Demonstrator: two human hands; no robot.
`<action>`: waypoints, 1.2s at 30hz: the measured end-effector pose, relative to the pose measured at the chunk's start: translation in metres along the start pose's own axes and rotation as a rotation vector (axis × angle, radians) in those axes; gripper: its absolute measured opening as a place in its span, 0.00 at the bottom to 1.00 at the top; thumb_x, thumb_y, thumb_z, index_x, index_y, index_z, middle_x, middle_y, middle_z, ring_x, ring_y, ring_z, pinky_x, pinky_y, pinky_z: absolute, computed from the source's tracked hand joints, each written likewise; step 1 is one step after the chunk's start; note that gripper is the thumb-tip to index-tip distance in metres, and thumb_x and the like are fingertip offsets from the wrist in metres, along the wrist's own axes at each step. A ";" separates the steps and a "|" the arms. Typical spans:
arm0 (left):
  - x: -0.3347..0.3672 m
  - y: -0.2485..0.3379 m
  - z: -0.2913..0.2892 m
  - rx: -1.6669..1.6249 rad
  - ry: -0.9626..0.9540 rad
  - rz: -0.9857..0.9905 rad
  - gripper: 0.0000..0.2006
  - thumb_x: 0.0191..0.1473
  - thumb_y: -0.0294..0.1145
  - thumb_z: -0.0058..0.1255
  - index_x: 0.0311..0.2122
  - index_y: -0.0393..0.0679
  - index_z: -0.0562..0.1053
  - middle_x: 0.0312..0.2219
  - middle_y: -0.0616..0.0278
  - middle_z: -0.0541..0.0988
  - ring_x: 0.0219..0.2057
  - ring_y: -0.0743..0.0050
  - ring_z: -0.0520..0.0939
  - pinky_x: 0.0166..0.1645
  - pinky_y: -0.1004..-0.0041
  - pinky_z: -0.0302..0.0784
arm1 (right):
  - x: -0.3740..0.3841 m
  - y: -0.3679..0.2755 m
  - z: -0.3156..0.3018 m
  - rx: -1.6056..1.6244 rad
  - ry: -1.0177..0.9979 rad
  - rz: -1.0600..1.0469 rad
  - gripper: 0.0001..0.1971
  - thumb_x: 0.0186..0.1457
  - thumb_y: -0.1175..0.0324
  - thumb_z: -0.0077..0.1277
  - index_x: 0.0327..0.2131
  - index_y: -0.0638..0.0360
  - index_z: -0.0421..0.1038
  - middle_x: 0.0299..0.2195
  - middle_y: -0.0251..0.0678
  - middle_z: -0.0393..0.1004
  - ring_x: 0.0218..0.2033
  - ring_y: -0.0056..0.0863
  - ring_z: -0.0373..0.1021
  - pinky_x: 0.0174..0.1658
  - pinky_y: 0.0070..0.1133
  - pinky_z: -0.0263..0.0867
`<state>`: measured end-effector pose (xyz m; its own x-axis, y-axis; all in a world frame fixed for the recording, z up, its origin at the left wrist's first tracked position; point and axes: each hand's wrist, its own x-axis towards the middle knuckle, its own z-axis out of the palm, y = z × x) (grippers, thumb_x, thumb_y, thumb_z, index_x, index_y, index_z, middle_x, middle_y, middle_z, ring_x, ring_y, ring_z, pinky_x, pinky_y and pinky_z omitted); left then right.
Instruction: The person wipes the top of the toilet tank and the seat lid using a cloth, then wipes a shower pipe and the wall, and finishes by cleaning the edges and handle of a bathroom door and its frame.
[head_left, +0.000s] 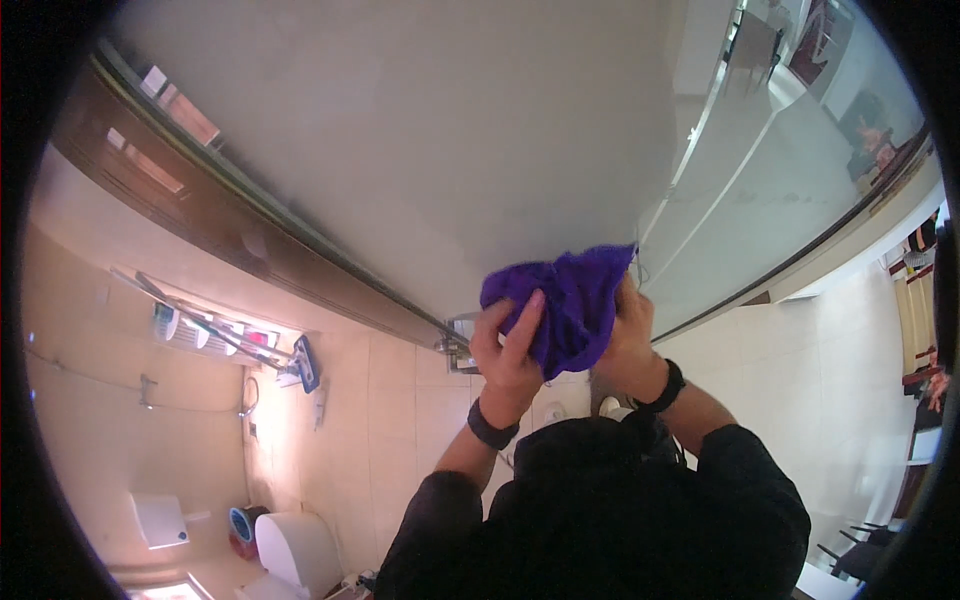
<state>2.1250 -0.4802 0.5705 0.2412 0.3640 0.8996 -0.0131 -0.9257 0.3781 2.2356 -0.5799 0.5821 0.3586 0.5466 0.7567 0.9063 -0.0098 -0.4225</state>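
Note:
A bunched purple cloth [572, 310] hangs between my two hands, in front of a large grey frosted glass door panel [430, 130]. My left hand [508, 358] holds its left side, with the fingers bent over the fabric. On the other side my right hand [630, 340] grips the cloth's right edge; part of its fingers is hidden behind the fabric. Both wrists wear a black band. Close to the left hand is a metal door handle [458, 346], apart from the fingers. Whether the cloth touches the glass I cannot tell.
A brown door frame [240, 215] runs along the left. Beyond it, a bathroom holds a white toilet [298, 550], a blue-rimmed bin [243, 523] and a blue flat mop [306, 364] leaning by a shelf. Pale tiled floor [800, 380] lies to the right, with dark chairs [862, 552] farther off.

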 end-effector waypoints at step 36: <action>-0.093 0.311 0.359 -0.073 -0.117 -0.105 0.24 0.31 0.21 0.59 0.42 0.43 0.80 0.36 0.54 0.73 0.38 0.55 0.76 0.41 0.67 0.75 | -0.086 0.332 -0.365 0.359 0.036 0.061 0.17 0.35 0.69 0.57 0.35 0.60 0.76 0.41 0.47 0.75 0.39 0.44 0.75 0.39 0.32 0.72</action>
<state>2.4465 -0.8391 0.5266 0.3561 0.4401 0.8243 -0.0510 -0.8717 0.4874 2.5868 -0.9359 0.5591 0.4233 0.5238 0.7392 0.7488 0.2570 -0.6109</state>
